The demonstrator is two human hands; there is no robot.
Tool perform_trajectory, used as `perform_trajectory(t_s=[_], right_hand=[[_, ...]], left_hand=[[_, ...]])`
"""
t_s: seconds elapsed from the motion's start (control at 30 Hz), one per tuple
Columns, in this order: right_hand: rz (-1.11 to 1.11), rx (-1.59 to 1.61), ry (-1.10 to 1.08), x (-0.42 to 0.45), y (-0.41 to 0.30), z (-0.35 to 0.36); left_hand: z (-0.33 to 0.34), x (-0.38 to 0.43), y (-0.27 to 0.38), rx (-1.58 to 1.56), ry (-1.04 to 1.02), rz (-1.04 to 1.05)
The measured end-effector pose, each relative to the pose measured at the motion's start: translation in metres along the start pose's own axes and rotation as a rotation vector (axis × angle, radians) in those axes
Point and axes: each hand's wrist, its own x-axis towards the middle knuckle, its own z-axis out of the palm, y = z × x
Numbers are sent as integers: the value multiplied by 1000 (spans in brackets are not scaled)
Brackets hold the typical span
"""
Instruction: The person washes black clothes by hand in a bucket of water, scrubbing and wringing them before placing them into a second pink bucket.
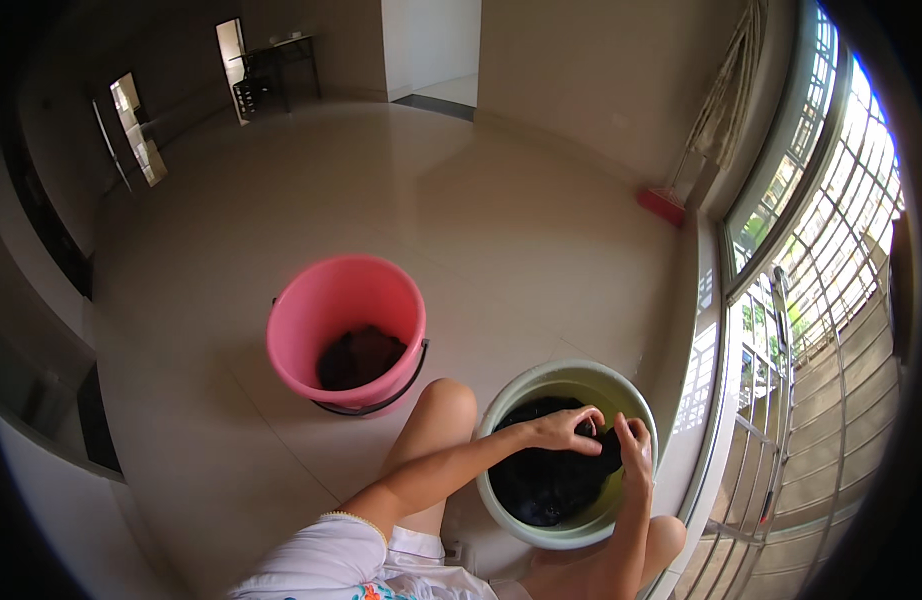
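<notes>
In front of me, a pale green plastic basin point(491, 480) holds water and a soaked black cloth point(543, 484), probably a garment. Over the basin, my right hand point(635, 446) pinches a bunched part of that cloth near the right wall. My left hand point(566, 430) reaches across from the left, its fingers curled and its thumb apart, right by the same bunch. Whether the left fingers grip the fabric is not clear. To the left of the basin stands a pink plastic bucket point(299, 322) with a dark cloth point(359, 358) at its bottom.
My bent knee point(449, 401) rises between bucket and basin. The bucket's black handle point(389, 401) hangs down its near side. Close on the right runs a sliding window frame point(720, 450) with metal bars beyond. A red broom point(662, 205) leans near the curtain point(727, 112).
</notes>
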Motion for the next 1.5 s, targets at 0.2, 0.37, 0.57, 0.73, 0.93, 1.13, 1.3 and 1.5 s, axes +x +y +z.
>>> perform_trajectory(t_s=[0.2, 0.37, 0.57, 0.73, 0.93, 1.13, 1.3, 1.5], right_hand=[[-29, 187, -299, -15, -14, 1], [73, -66, -358, -15, -1, -14], [48, 190, -390, -17, 31, 7], [105, 627, -35, -16, 24, 5], [-208, 302, 15, -25, -5, 35], [-565, -612, 143, -49, 0, 86], [-525, -556, 284, -19, 12, 71], [-427, -437, 245, -28, 0, 65]], left_hand=[[16, -3, -12, 91, 197, -61], [5, -1, -11, -384, 252, 50], [-14, -20, 23, -1213, 92, 67], [-19, -23, 20, -1359, 116, 56], [12, 5, -35, -1087, 470, -445], [30, 14, -72, -1679, -200, -288], [52, 16, -61, -1152, 475, -436], [47, 20, -72, -976, 534, -550]])
